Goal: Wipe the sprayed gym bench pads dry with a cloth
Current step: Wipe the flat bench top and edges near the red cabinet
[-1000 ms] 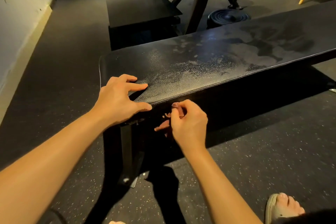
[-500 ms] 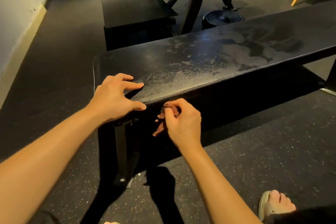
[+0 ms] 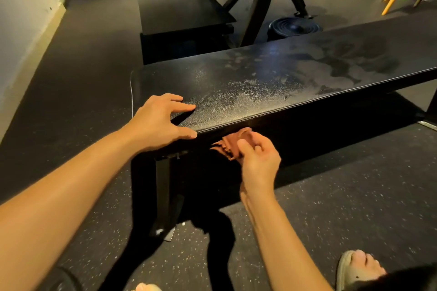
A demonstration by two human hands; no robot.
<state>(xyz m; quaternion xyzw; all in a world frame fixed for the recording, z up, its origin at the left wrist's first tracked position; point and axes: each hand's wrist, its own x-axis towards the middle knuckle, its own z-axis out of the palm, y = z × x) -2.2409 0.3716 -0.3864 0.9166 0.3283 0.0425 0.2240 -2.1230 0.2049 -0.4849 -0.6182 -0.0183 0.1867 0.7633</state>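
**Holding a cloth below the pad's near edge**

Dark speckled floor (image 3: pixel 343 196) lies under everything. A long black pad (image 3: pixel 272 82) runs from near left to far right, its top filmed with pale spray patches and darker wet blotches. Beyond it stands a smaller black seat (image 3: pixel 184 12), with a round plate (image 3: pixel 295 27) to its right. The left grip (image 3: pixel 160 123) rests on the pad's near left corner, fingers spread. The right grip (image 3: pixel 257 160), just below the near edge, pinches a crumpled reddish-brown cloth (image 3: pixel 236 144) between thumb and fingers.
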